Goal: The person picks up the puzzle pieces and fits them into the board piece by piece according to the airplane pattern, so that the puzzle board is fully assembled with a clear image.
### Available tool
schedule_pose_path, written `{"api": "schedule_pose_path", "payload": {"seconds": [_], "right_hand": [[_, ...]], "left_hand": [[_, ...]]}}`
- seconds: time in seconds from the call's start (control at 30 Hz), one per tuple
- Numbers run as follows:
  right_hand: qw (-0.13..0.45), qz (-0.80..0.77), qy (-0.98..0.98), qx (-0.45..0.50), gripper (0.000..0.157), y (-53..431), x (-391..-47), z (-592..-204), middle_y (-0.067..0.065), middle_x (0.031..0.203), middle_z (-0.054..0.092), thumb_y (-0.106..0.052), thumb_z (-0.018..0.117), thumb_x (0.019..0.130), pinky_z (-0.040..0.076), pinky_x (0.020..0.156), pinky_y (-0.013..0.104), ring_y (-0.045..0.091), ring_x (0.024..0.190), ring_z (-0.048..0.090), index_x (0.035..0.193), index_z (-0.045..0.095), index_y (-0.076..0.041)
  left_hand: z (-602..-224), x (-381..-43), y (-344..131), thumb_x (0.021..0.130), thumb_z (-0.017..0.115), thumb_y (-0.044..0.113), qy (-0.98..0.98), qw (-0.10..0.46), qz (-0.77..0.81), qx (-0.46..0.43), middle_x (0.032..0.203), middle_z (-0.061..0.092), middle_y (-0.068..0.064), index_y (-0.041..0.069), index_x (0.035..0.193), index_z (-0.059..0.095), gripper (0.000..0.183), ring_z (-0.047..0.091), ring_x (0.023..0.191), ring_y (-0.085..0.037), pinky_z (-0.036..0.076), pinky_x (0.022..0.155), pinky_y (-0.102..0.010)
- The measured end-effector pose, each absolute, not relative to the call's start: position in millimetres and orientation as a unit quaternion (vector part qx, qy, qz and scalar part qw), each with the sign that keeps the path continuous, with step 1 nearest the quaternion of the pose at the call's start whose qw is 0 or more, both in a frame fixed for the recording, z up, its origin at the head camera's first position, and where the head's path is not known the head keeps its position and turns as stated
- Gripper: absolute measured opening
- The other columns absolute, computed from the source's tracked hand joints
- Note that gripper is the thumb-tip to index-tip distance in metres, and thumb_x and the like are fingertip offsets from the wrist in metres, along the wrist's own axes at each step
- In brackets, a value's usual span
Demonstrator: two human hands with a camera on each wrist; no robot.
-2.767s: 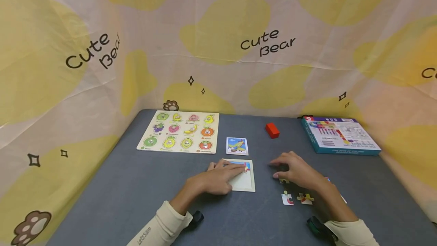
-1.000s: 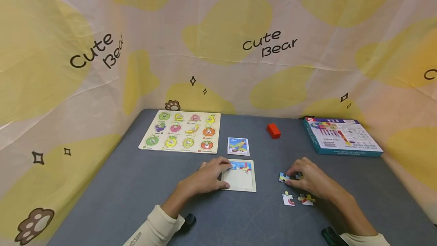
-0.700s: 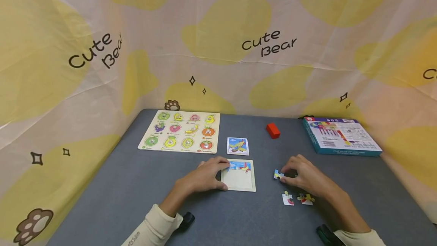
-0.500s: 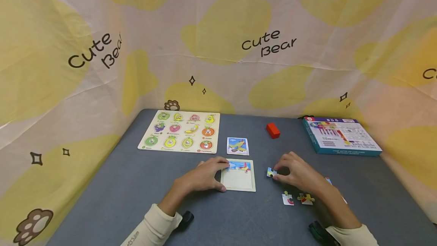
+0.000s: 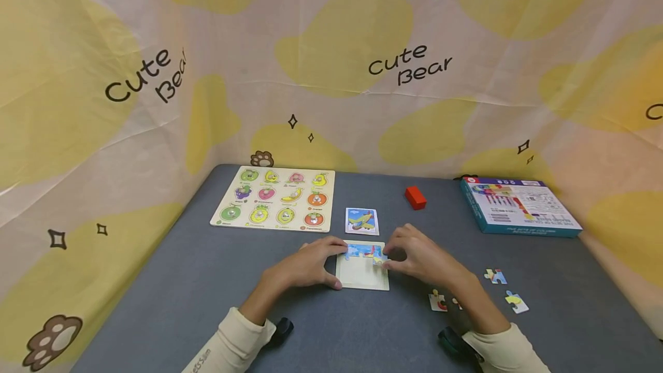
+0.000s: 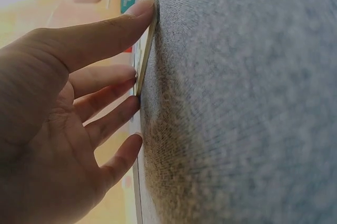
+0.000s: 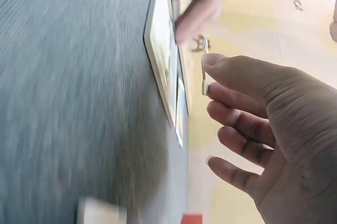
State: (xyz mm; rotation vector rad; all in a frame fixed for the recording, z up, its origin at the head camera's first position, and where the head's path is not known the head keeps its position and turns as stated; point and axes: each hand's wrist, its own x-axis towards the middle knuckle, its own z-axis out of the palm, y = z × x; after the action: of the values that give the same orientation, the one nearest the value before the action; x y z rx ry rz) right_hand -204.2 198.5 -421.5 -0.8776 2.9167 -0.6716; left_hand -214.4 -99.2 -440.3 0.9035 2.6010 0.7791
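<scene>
Right hand [image 5: 422,258] pinches a small puzzle piece [image 5: 379,261] between thumb and forefinger, the other fingers loosely bent. The piece is light blue on its face and pale and thin along the edge in the right wrist view, held just above the right side of a cream puzzle tray [image 5: 357,278]. A row of joined pieces [image 5: 358,250], blue with some red, fills the far part of that tray. The left hand [image 5: 305,266] grips the tray's left side, thumb at the near corner, fingers covering the far one.

To the right lie four loose pieces [image 5: 495,276], one mostly hidden by the right forearm [image 5: 479,304]. Beyond the tray is an airplane card [image 5: 362,221]; farther out on the grey tabletop [image 5: 342,332] are a fruit board [image 5: 278,207], a red block [image 5: 415,197] and a teal-sided box [image 5: 520,206].
</scene>
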Motion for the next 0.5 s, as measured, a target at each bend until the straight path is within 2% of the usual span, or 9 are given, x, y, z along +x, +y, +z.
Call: {"api": "schedule_pose_path", "payload": {"seconds": [0.5], "right_hand": [[-0.020,-0.199,0.910,-0.362,0.019,153.1,-216.1,-434.7,-0.004,0.101,0.070,-0.025,0.087,0.088,0.052,0.088,0.037,0.017,0.100,0.058,0.102,0.083,-0.013]], "left_hand": [[-438.8,-213.4,-99.4,0.083,0.091,0.029,0.898,0.131,0.276,0.317,0.153,0.055,-0.006,0.005,0.149,0.060,0.077,0.049,0.144,-0.025,0.036,0.111,-0.058]]}}
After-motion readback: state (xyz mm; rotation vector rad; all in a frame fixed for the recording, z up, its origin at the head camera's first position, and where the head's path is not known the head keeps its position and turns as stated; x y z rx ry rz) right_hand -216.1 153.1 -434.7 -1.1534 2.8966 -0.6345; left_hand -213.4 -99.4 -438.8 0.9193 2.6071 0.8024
